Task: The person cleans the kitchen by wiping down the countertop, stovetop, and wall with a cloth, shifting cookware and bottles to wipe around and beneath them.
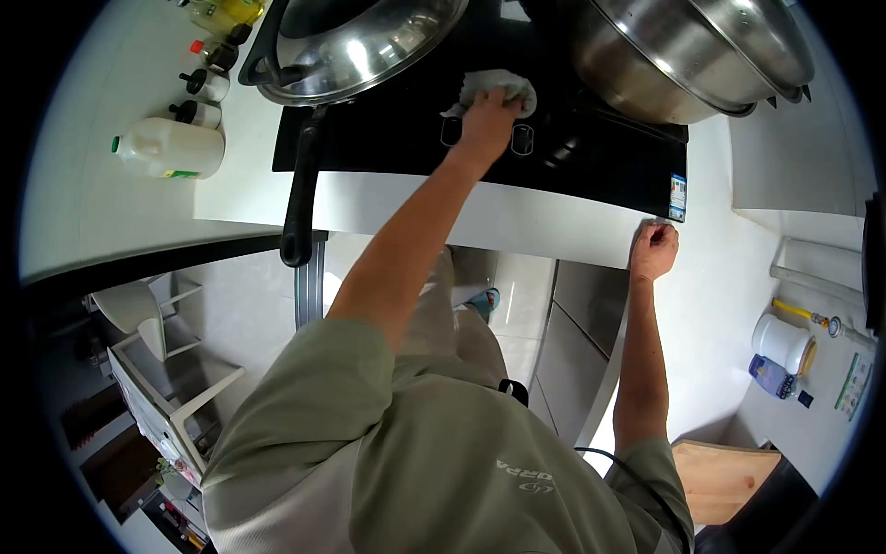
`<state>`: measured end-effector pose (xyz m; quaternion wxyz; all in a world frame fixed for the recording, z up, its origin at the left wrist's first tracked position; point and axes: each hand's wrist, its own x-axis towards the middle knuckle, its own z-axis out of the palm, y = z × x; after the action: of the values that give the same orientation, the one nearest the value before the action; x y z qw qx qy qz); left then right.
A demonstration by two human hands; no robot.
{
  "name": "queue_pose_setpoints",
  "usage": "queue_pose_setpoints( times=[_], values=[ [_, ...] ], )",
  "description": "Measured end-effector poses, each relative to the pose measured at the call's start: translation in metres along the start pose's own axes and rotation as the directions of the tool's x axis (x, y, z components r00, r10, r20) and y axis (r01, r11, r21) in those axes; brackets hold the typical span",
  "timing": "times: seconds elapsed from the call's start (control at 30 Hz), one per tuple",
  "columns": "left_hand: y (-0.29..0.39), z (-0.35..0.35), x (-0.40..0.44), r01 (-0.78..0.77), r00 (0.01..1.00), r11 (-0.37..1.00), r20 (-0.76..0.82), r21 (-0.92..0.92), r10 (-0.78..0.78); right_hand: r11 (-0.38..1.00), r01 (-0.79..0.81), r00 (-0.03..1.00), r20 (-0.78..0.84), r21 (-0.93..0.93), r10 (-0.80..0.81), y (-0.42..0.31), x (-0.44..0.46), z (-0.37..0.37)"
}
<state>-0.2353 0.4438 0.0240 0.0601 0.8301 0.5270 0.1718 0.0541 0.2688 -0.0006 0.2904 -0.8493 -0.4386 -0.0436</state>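
Holding: left hand [492,115], grip clamped together on the cloth.
Cloth [496,79]: one, pale grey, crumpled, lying on the black cooktop [388,148] between pan and basins, near the control markings.
Resting: right hand [655,249], at the edge of the white tabletop [563,222], near the cooktop corner that bears a sticker [678,196]; grip curled together, though whether anything sits inside cannot be told.
Pan [392,60]: steel lid, black handle reaching past the tabletop's front edge.
Basins [646,78]: steel, at the cooktop's right.
Jug [175,148]: white, green cap, beside small bottles.
Board [724,482]: wooden, beside the right sleeve.
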Motion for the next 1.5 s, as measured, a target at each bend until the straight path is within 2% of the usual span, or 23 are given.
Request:
queue_pose_setpoints(
  times=[0.23,0.37,0.4,0.47,0.5,0.53,0.6,0.63,0.7,0.77,0.83,0.87,0.93,0.97,1.03,1.13,1.17,1.23,1.27,1.3,1.4,1.47,1.5],
  values=[
    [0.033,0.001,-0.069,0.123,0.991,0.988,-0.059,0.089,-0.118,1.000,0.015,0.999,-0.028,-0.002,-0.015,0.000,0.000,0.000],
    [0.026,-0.011,-0.148,-0.102,0.994,0.988,-0.054,-0.112,0.096,1.000,0.000,1.000,-0.016,0.023,0.001,0.003,-0.001,0.001],
    [0.021,-0.023,-0.166,0.084,0.996,0.951,0.056,-0.296,-0.070,1.000,0.013,1.000,-0.018,0.025,-0.013,0.002,-0.001,0.001],
    [-0.011,-0.051,-0.178,0.162,0.987,0.953,0.045,-0.257,-0.156,0.999,0.040,0.998,-0.043,0.020,-0.039,-0.001,-0.001,0.000],
    [-0.030,-0.069,-0.179,0.072,0.994,0.996,-0.084,-0.044,-0.075,0.998,0.056,0.997,-0.054,0.009,-0.055,0.000,-0.001,0.000],
    [-0.053,-0.083,-0.174,0.267,0.949,0.919,-0.087,-0.289,-0.303,0.999,0.047,0.998,-0.034,-0.011,-0.048,0.004,0.000,0.002],
    [-0.081,-0.093,-0.146,0.343,0.890,0.896,-0.206,-0.284,-0.406,1.000,0.029,0.999,-0.037,-0.002,-0.029,0.001,0.001,0.003],
    [-0.088,-0.093,-0.132,0.265,0.907,0.964,-0.334,-0.025,-0.258,1.000,0.027,0.999,-0.040,-0.005,-0.027,0.000,0.000,0.002],
    [-0.083,-0.058,-0.122,0.296,0.949,0.949,-0.149,0.107,-0.279,0.999,0.030,0.998,-0.048,-0.023,-0.031,-0.001,-0.003,0.001],
    [-0.050,-0.035,-0.120,0.450,0.893,0.883,0.059,-0.137,-0.446,0.998,0.042,0.997,-0.057,-0.038,-0.044,-0.001,0.003,0.002],
    [-0.001,-0.015,-0.138,0.088,0.987,0.995,-0.135,0.041,-0.082,0.999,0.044,0.998,-0.040,-0.030,-0.045,0.001,0.000,0.001],
    [0.027,-0.019,-0.141,0.064,0.997,0.993,0.040,-0.096,-0.060,0.999,0.034,0.999,-0.027,-0.040,-0.035,0.001,0.000,0.002],
    [0.080,-0.025,-0.140,0.413,0.890,0.732,0.411,-0.542,-0.198,0.999,0.026,0.999,-0.019,-0.035,-0.027,0.000,0.001,0.002],
    [0.089,-0.011,-0.143,0.081,0.972,0.867,0.233,-0.491,0.041,0.999,0.016,1.000,-0.010,-0.030,-0.016,0.000,0.001,0.001],
    [0.099,-0.003,-0.132,-0.145,0.987,0.889,-0.008,-0.434,0.157,1.000,0.015,1.000,-0.007,-0.023,-0.015,0.000,-0.001,-0.001],
    [0.085,-0.025,-0.094,-0.073,0.983,0.956,-0.181,-0.285,0.022,1.000,0.001,1.000,0.016,-0.011,-0.001,-0.002,0.001,0.000],
    [0.078,-0.009,-0.087,-0.021,0.987,0.971,-0.162,-0.239,-0.019,1.000,-0.014,1.000,0.026,-0.006,0.014,-0.003,0.000,-0.001],
    [0.094,-0.004,-0.092,0.268,0.962,0.806,0.188,-0.528,-0.197,0.999,-0.018,0.998,0.052,-0.040,0.020,-0.003,0.001,-0.001],
    [0.096,-0.003,-0.107,0.011,0.982,0.866,0.170,-0.500,0.085,0.999,-0.011,0.999,0.045,-0.042,0.013,-0.003,0.001,-0.001],
    [0.100,-0.002,-0.128,-0.251,0.919,0.848,0.161,-0.466,0.361,0.999,-0.004,0.999,0.040,-0.043,0.006,-0.002,0.000,-0.001],
    [0.107,-0.005,-0.159,-0.251,0.871,0.801,0.234,-0.543,0.432,0.997,-0.065,0.994,0.091,-0.035,0.068,0.000,0.000,0.000],
    [0.097,-0.043,-0.145,-0.103,0.895,0.833,0.315,-0.543,0.315,0.999,-0.024,0.997,0.072,-0.023,0.026,0.002,0.001,0.002],
    [0.085,-0.058,-0.123,-0.113,0.976,0.835,0.099,-0.539,0.196,1.000,0.015,0.999,0.049,-0.008,-0.014,0.002,-0.001,0.000]
  ],
)
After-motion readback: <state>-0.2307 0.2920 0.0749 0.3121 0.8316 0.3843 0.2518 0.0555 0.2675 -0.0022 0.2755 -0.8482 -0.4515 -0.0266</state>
